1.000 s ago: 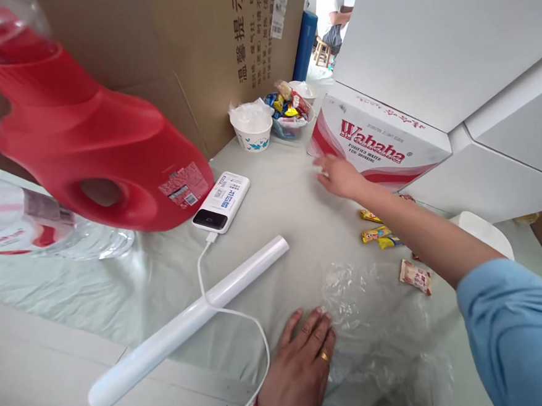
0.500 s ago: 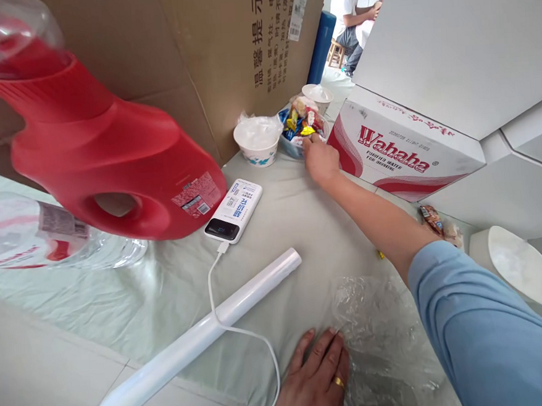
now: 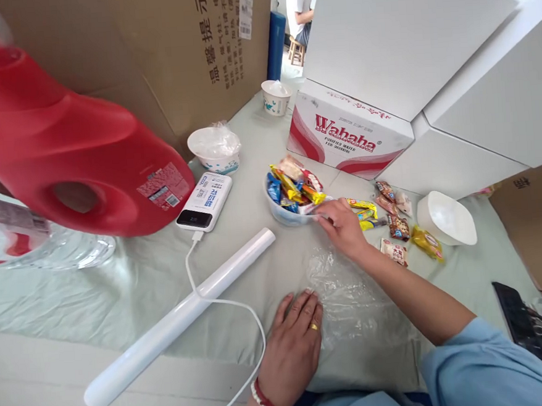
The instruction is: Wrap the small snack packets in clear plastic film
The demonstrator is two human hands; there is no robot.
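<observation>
My right hand [image 3: 344, 227] is closed on the near right rim of a clear plastic bowl [image 3: 287, 216]. Wrapped snacks [image 3: 291, 186] in blue, yellow and red packets are heaped in that bowl. Palm down, my left hand [image 3: 293, 340] lies on the table with its fingers stretched out, at the left edge of a crumpled sheet of clear plastic film [image 3: 352, 299]. Left of it runs a white film-like roll [image 3: 186, 317], crossed by a white cable [image 3: 231, 303].
A power bank [image 3: 206, 201], a red jug [image 3: 100, 153] and a lidded paper bowl [image 3: 216, 151] stand left. Behind are a water carton [image 3: 344, 130] and a paper cup [image 3: 276, 97]. Loose snacks [image 3: 397, 226] and a white bowl [image 3: 446, 218] sit right. A person [image 3: 299, 9] is far back.
My right hand has drawn the snack bowl nearer, away from the paper cup. The view has turned right, showing more loose snacks. My left hand stays flat on the film's edge.
</observation>
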